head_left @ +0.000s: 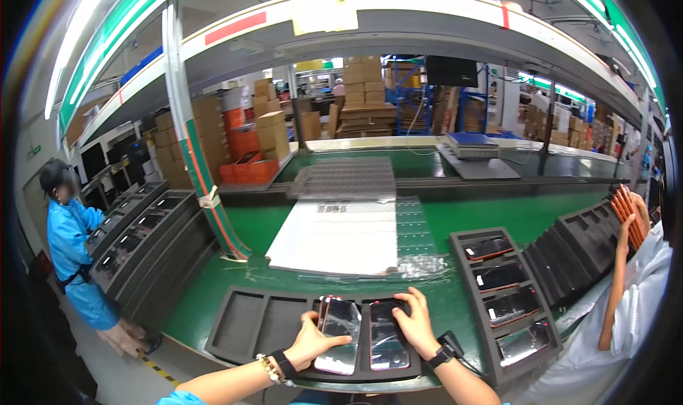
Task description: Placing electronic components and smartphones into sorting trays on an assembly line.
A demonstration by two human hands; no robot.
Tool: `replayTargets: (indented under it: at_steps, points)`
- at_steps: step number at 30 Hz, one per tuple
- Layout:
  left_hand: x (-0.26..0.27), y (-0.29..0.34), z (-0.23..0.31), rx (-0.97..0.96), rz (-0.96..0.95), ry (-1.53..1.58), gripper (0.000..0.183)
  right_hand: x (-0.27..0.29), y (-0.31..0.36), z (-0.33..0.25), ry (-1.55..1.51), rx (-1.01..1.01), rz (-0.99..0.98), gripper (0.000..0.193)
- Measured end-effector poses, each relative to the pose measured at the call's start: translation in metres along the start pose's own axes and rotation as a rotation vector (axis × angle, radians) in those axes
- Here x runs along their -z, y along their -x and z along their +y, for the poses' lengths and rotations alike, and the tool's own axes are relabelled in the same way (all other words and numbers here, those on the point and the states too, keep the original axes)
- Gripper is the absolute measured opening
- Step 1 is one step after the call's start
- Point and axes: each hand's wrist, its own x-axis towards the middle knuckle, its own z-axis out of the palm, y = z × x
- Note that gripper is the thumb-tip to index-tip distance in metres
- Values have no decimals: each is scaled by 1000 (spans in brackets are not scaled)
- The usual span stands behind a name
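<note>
My left hand (313, 342) is closed round the sides of a dark-screened smartphone (339, 337), thumb across its glass. That phone lies over a compartment of a dark foam tray (238, 327) at the front of the bench. Beside it, a second smartphone (388, 341) with a reddish edge sits in the tray's right-hand compartment. My right hand (418, 325) rests at this phone's upper right corner, fingers spread, one digit touching the glass. The tray's left compartments hold nothing. Further right, another foam tray (466, 263) carries several phones with orange-red edges, including a nearby phone (524, 343).
Behind my tray lie a white sheet stack (334, 238) and clear plastic trays (345, 177). A metal post (192, 149) rises at left. Stacked foam trays (580, 252) stand at right, beside a co-worker's hands holding orange strips (626, 214). Another person (71, 241) stands far left.
</note>
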Motion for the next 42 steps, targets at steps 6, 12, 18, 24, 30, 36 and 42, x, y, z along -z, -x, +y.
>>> replayTargets:
  at_steps: [6,12,18,24,30,36,42]
  points:
    - [27,-6,-2,238,-276,392,39,-10,5,-15,-64,-36,-39,37]
    - [-1,1,32,105,-349,570,37,-9,7,-8,-79,-89,22,42]
    - [-45,-12,19,147,-418,493,40,-7,6,-6,-173,-118,103,36]
    - [-66,-9,26,188,-369,537,49,-6,7,-11,-216,-148,98,34]
    - [-70,8,26,126,-299,559,44,-3,9,-15,-204,-147,83,35]
    - [-65,7,22,126,-259,432,43,-5,10,-24,-216,-156,46,34]
    - [-66,10,29,107,-318,418,49,-10,8,-7,-238,-107,64,39]
